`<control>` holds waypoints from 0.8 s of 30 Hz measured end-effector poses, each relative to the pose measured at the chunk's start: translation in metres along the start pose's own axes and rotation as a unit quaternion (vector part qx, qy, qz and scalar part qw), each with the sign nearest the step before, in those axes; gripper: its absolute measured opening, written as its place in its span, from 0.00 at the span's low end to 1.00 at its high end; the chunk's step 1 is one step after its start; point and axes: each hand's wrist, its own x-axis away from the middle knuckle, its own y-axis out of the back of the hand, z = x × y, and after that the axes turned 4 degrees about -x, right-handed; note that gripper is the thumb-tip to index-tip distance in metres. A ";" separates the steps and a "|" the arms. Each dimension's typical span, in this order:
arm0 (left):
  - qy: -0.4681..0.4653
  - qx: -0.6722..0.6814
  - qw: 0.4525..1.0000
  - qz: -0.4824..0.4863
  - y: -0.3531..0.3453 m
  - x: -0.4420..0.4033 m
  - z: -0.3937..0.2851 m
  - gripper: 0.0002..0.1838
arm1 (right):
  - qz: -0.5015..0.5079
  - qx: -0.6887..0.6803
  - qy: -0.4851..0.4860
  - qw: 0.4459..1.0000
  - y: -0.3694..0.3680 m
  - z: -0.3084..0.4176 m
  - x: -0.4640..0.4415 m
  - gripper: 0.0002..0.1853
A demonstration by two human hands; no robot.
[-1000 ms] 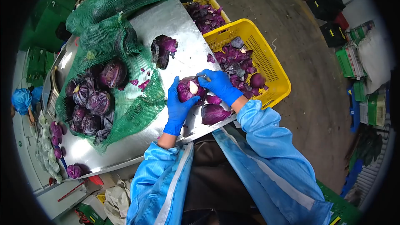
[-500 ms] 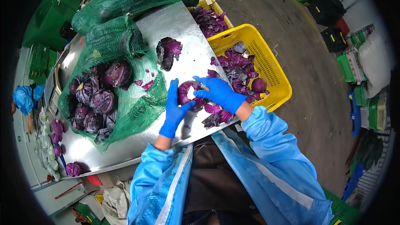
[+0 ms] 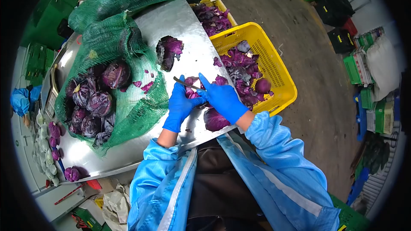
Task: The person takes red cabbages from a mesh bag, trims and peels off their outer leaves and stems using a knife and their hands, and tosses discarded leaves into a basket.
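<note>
Both my hands wear blue gloves and meet over the near right part of the metal table point(image 3: 165, 13). My left hand point(image 3: 180, 107) is closed around the left side of a red cabbage point(image 3: 191, 90), whose pale cut part shows between the hands. In my right hand point(image 3: 224, 100) is a knife point(image 3: 183, 83), its blade pointing left across the cabbage and the left fingertips. The right index finger is stretched forward. A loose purple leaf point(image 3: 216, 119) lies below the right hand, at the table edge.
Left stands an opened green mesh bag point(image 3: 145, 107) of red cabbages point(image 3: 99, 103). A torn leaf point(image 3: 169, 53) lies beyond my hands. Right, a yellow crate point(image 3: 277, 75) holds trimmed leaves; another crate point(image 3: 222, 6) stands behind. A person in a blue sleeve point(image 3: 20, 100) is far left.
The knife has swung so its blade now shows pointing left over the cabbage. A large purple leaf now lies below my right hand.
</note>
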 end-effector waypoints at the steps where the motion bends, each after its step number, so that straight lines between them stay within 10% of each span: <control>1: -0.016 0.026 1.000 -0.003 -0.001 0.001 0.000 0.49 | -0.015 -0.020 0.011 1.000 -0.002 -0.002 -0.006 0.32; 10: -0.035 -0.112 0.991 -0.070 -0.007 0.000 0.024 0.63 | 0.143 -0.077 0.042 0.986 0.052 -0.010 -0.042 0.30; 20: 0.033 0.039 0.999 -0.017 0.003 0.002 -0.004 0.51 | -0.013 -0.059 -0.007 0.998 0.005 -0.012 -0.010 0.24; 22: -0.080 -0.104 0.990 -0.056 -0.006 0.016 -0.011 0.54 | -0.129 -0.144 -0.025 0.981 -0.009 -0.030 -0.043 0.21; 24: -0.158 -0.214 0.959 -0.094 -0.013 0.032 -0.005 0.65 | 0.001 -0.198 -0.159 0.967 0.016 -0.046 -0.076 0.23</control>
